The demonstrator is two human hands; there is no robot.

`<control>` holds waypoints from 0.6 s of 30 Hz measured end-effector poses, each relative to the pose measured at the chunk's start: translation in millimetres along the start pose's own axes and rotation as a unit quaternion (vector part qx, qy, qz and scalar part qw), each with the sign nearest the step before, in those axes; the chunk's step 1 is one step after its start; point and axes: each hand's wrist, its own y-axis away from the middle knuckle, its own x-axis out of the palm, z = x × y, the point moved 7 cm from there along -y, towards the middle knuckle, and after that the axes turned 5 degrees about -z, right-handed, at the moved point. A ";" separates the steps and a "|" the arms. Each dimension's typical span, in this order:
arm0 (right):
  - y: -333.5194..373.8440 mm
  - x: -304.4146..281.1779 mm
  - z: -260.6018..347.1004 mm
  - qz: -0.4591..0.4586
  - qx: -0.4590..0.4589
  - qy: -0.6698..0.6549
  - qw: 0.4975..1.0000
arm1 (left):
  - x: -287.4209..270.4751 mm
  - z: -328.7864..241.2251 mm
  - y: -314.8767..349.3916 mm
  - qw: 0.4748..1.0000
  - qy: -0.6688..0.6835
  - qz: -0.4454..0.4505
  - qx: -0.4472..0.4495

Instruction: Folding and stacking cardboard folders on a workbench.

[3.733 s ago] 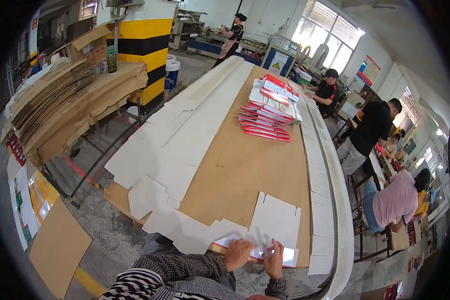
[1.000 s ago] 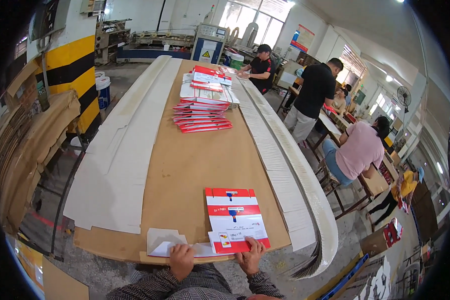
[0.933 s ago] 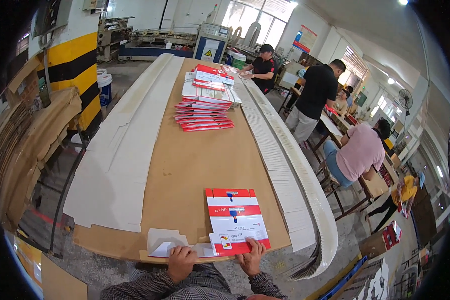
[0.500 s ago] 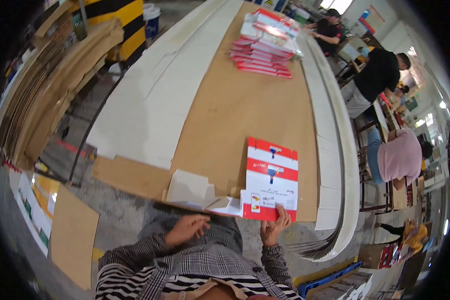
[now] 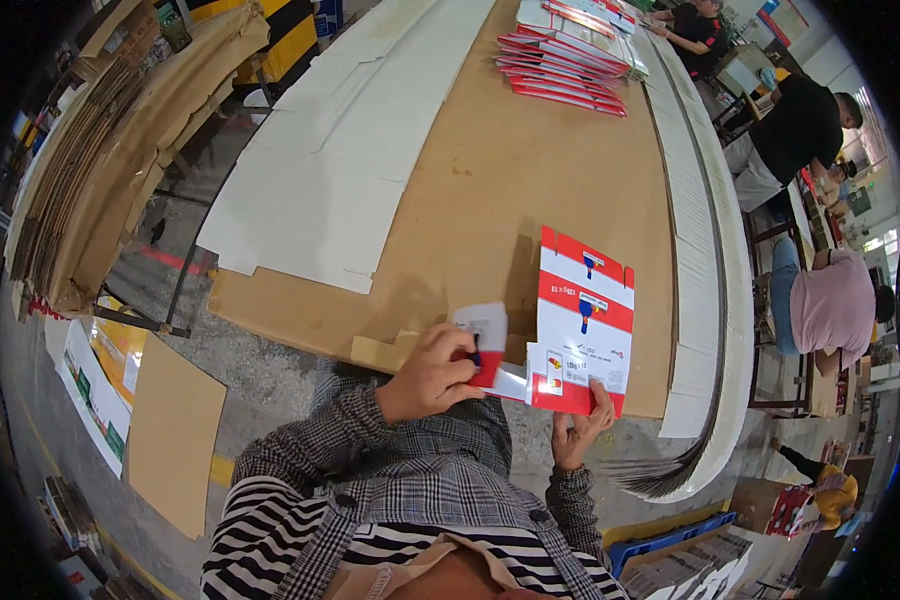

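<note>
A red and white printed cardboard carton (image 5: 582, 325), partly folded, stands at the near edge of the brown-covered table, its large panel facing up toward me. My left hand (image 5: 432, 375) pinches a small raised flap (image 5: 490, 330) at the carton's left side, fingers bent around its edge. At the lower right of the large panel, my right hand (image 5: 584, 425) grips the bottom edge, thumb on the printed face and the other fingers partly hidden behind. A brown inner flap (image 5: 380, 352) lies just beyond my left hand.
A stack of flat red and white cartons (image 5: 565, 70) lies at the table's far end. White cardboard sheets (image 5: 320, 180) cover its left side; a long row of white sheets (image 5: 715, 300) lines the right. Brown cardboard (image 5: 100, 170) is stacked at left. Several people work at right.
My left hand has moved up and right from beside the carton and now holds its flap, which is raised. My right hand stays on the carton's lower edge. The view has shifted slightly.
</note>
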 end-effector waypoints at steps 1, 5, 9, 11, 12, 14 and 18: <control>0.0 -3.9 3.0 -0.011 0.013 -0.024 1.000 | 6.0 2.1 -0.7 1.000 0.000 0.000 0.001; -0.9 -10.8 5.0 -0.039 0.039 -0.096 0.994 | 36.6 19.3 10.3 0.998 -0.055 0.044 -0.002; -2.5 -9.7 8.1 -0.038 0.041 -0.058 0.997 | 26.9 38.5 21.1 0.981 0.124 -0.081 -0.123; -4.0 -8.7 9.0 -0.052 0.043 -0.043 0.997 | 27.7 39.3 21.7 0.975 0.145 -0.092 -0.143; -5.6 -7.2 10.3 -0.055 0.045 -0.045 0.996 | 26.0 40.4 20.1 0.966 0.166 -0.107 -0.164; -8.1 -3.8 15.2 -0.052 0.025 0.007 0.998 | 29.0 33.8 17.5 0.980 0.119 -0.104 -0.123; -5.8 -0.7 8.3 -0.043 0.013 0.005 0.999 | 35.4 27.4 13.3 0.991 0.044 -0.081 -0.099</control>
